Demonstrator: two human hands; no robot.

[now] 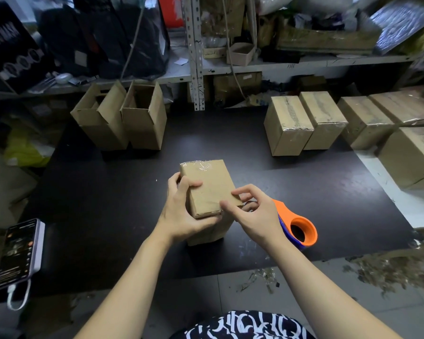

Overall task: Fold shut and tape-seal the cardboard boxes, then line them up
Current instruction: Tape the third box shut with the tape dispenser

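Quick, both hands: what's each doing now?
Left hand: gripping the upright brown cardboard box.
Right hand: fingers pinched at the box's near corner; grip unclear.

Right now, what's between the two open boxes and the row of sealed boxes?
In the head view, only bare black mat separates the open boxes from the sealed boxes.

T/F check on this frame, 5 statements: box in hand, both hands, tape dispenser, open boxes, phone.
1. The left hand grips the small brown cardboard box standing on the black mat. True.
2. The right hand holds the orange and blue tape dispenser. False: the dispenser lies on the mat behind that hand, whose fingers pinch at the box's near corner.
3. Two open-topped brown cardboard boxes stand at the far left of the mat. True.
4. The box in hand has its top flaps open. False: the top is folded shut, with clear tape at its far edge.
5. The black smartphone lies right of the dispenser. False: it is at the left edge.
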